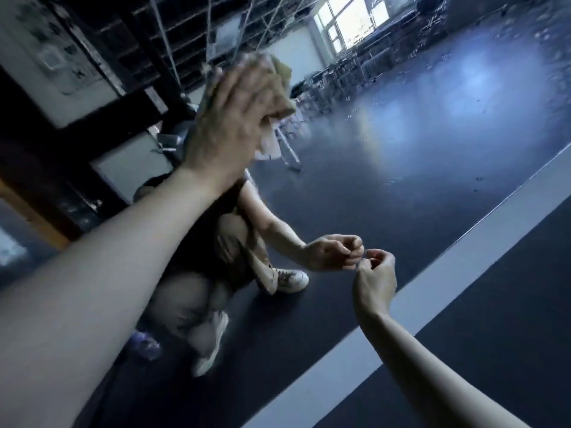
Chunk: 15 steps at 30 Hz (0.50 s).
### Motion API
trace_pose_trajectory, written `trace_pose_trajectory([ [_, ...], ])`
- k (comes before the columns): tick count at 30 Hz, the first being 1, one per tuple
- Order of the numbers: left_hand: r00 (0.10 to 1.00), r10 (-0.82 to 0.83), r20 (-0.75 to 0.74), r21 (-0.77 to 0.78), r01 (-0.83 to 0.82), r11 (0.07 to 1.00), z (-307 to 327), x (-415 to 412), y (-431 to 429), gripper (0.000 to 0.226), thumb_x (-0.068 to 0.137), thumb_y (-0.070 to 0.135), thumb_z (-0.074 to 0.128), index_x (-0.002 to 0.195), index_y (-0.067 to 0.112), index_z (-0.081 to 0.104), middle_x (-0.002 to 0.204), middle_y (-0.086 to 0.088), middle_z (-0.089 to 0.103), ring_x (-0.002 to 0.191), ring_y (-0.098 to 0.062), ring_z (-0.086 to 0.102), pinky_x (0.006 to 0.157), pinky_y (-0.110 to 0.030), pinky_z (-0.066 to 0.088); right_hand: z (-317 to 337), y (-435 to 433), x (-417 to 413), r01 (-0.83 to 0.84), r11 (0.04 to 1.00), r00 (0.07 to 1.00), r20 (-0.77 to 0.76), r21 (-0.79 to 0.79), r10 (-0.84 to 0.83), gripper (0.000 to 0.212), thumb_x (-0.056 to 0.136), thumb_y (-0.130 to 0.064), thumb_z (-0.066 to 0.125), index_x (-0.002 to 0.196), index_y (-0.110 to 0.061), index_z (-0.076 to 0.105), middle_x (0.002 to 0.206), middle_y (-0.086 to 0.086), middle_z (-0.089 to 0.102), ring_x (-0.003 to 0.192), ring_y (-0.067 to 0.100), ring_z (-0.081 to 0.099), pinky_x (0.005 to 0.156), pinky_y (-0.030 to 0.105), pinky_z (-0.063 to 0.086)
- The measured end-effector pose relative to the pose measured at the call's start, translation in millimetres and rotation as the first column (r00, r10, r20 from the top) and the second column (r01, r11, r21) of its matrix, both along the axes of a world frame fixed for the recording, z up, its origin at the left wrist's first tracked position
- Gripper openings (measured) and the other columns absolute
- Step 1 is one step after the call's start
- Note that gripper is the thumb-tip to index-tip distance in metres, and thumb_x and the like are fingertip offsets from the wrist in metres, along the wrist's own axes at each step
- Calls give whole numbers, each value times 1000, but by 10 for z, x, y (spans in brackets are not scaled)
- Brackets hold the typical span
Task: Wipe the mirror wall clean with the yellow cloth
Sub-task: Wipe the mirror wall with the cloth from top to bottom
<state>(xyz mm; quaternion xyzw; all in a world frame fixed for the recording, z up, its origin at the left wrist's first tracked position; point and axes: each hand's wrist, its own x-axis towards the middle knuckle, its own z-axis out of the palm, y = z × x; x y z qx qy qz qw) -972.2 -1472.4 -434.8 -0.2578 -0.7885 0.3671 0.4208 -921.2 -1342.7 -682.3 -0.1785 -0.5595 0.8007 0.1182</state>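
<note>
Almost the whole head view is filled by the mirror wall (432, 143), tilted in the picture so that its lower edge runs from the near bottom up to the far right.

The left hand (228, 118) is raised at the upper middle, at the end of a bare forearm that comes in from the near left. Its palm faces the glass. Its fingers look stretched out and spread over the yellow cloth (279, 84), pressing it against the mirror. The hand is blurred, so where the thumb lies cannot be told. The cloth is bunched, and a crumpled part sticks out on the right side of the hand.

The right hand (375, 281) is lower and to the right, close to the bottom of the mirror. Its fingers are curled in with the thumb against the forefinger, and nothing can be seen in them. The fingertips meet their own reflection at the glass.

Below the mirror runs a pale strip (463, 239), and nearer than that lies a dark floor (500, 319). The glass shows a crouching person (213, 239) in a dark top, light trousers and pale shoes (292, 279). Far back in the reflection are bright windows (355, 20) and rows of blurred furniture (349, 72). Small specks (479, 179) dot the glass at the right.
</note>
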Motion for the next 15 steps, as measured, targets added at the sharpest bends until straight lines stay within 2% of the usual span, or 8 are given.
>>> trace_pose_trajectory([
  [3, 998, 10, -58, 218, 2, 976, 117, -174, 240, 62, 92, 17, 29, 149, 23, 9, 155, -10, 20, 143, -26, 16, 114, -47, 20, 152, 79, -130, 29, 999, 999, -18, -31, -29, 9, 92, -9, 46, 96, -16, 48, 103, 6, 59, 92, 21, 53, 76, 26, 35],
  [5, 991, -87, -103, 267, 112, 957, -28, -126, 514, 58, 87, 15, 33, 145, 14, 30, 150, -15, 31, 139, -32, 28, 113, -49, 24, 217, 146, -216, 55, 997, 998, -31, -44, -57, 9, 92, -9, 46, 95, -16, 48, 105, 9, 60, 97, 24, 55, 81, 28, 39],
  [7, 979, -192, -75, 105, 199, 974, -472, -73, 733, 56, 79, 16, 41, 133, 6, 49, 141, -15, 45, 132, -33, 39, 113, -43, 24, 242, 243, -291, 81, 995, 995, -46, -55, -83, 10, 91, -7, 46, 95, -16, 48, 104, 8, 60, 96, 23, 55, 81, 27, 39],
  [8, 973, -232, 12, 17, 232, 973, -765, -30, 819, 55, 75, 17, 42, 128, 5, 55, 136, -15, 50, 128, -32, 45, 111, -42, 24, 236, 303, -317, 91, 994, 994, -52, -54, -94, 11, 91, -6, 46, 95, -16, 48, 102, 7, 59, 94, 22, 54, 79, 24, 38],
  [9, 965, -223, 136, -74, 234, 969, -1056, -8, 850, 54, 73, 17, 42, 123, 5, 60, 131, -14, 55, 123, -32, 51, 108, -42, 25, 218, 353, -340, 99, 994, 993, -60, -48, -102, 12, 91, -5, 46, 95, -16, 49, 101, 7, 59, 92, 21, 54, 77, 22, 36],
  [11, 947, -153, 281, -235, 223, 946, -1433, 2, 817, 49, 74, 16, 46, 119, 8, 63, 128, -11, 59, 119, -29, 55, 105, -41, 29, 181, 456, -372, 99, 995, 992, -80, -34, -101, 14, 90, -5, 46, 96, -16, 51, 101, 7, 61, 92, 21, 55, 78, 26, 39],
  [13, 925, -105, 364, -300, 223, 928, -1366, -64, 794, 48, 75, 16, 54, 123, 12, 60, 132, -7, 57, 121, -26, 53, 104, -44, 36, 182, 549, -437, 99, 995, 990, -94, -29, -101, 16, 90, -5, 47, 99, -17, 52, 99, 6, 61, 94, 24, 58, 85, 35, 45],
  [15, 924, -150, 352, -281, 257, 925, -1003, -146, 832, 47, 79, 10, 49, 126, 11, 58, 133, -9, 55, 121, -29, 53, 100, -47, 43, 285, 640, -533, 104, 994, 986, -130, -33, -107, 14, 91, -7, 50, 102, -14, 54, 94, 1, 61, 93, 24, 60, 87, 36, 47],
])
